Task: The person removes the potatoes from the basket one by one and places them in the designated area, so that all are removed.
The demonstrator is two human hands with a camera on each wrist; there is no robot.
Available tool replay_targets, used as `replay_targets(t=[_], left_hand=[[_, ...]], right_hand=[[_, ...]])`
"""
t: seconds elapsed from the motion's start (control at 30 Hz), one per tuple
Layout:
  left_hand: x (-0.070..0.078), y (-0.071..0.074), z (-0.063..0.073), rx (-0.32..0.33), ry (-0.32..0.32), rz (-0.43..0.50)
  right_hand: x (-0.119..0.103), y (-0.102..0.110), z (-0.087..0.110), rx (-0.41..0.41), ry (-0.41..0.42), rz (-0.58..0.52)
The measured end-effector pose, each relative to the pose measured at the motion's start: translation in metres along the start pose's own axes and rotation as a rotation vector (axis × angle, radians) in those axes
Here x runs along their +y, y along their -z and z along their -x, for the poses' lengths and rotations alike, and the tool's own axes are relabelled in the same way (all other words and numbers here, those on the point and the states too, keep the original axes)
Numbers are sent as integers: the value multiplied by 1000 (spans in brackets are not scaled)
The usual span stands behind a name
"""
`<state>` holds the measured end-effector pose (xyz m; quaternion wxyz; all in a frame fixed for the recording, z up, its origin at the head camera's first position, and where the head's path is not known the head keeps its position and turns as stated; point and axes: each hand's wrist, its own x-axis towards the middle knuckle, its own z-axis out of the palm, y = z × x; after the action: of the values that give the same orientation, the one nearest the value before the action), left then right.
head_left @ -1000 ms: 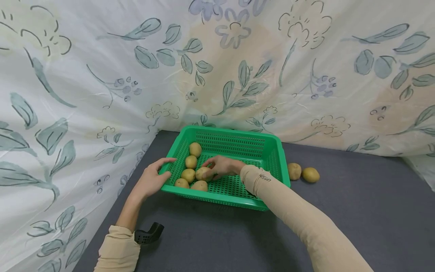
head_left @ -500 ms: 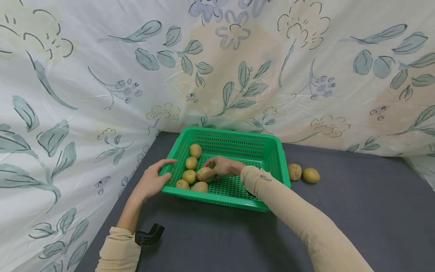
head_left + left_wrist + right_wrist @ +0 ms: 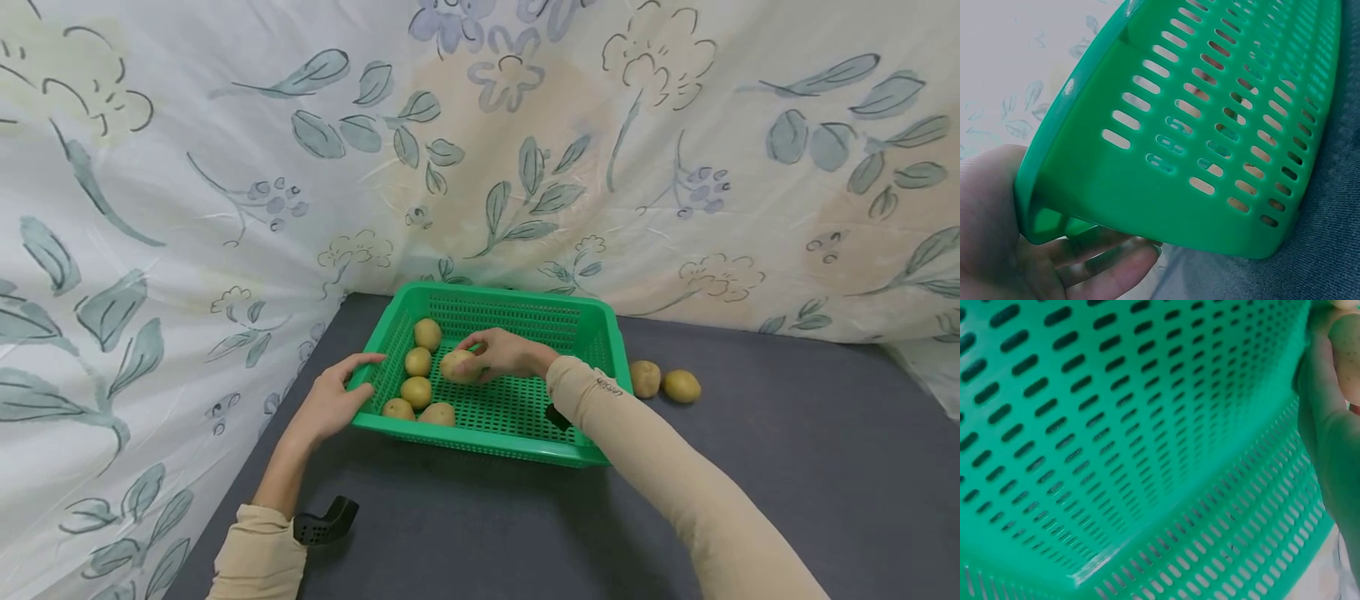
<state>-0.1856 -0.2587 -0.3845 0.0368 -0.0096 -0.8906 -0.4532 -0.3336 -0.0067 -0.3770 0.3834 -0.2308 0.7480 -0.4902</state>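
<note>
A green perforated plastic basket (image 3: 480, 437) sits on the dark tabletop. My right hand (image 3: 510, 354) reaches into it and grips a pale potato (image 3: 457, 367) between thumb and fingers. In the right wrist view that potato (image 3: 1349, 356) shows at the upper right edge, beside the basket's slotted wall. Several other potatoes (image 3: 427, 335) lie along the basket's left side and front left corner. My left hand (image 3: 333, 400) holds the basket's left rim; in the left wrist view its fingers (image 3: 1122, 269) curl below the rim against the outer wall.
Two potatoes (image 3: 681, 387) lie on the dark tabletop (image 3: 780, 433) just right of the basket. A floral-patterned sheet (image 3: 480, 167) hangs behind and along the left side. A black device (image 3: 326, 522) is strapped at my left wrist.
My right hand has raised the potato and moved it slightly back, away from the potatoes in front. The left hand stays at the rim. The head view has shifted a little.
</note>
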Motion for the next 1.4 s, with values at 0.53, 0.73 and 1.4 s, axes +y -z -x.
replay_targets(t=[0.53,0.73,1.4], left_hand=[[3,-2,2,3,19,12],[5,-2,2,6,23,4],[9,-2,5,2,26,3]], right_hand=[[-7,38,29,44,103,-121],[-9,52,39,105,101,-185],[-13,83,68,227,130,-356]])
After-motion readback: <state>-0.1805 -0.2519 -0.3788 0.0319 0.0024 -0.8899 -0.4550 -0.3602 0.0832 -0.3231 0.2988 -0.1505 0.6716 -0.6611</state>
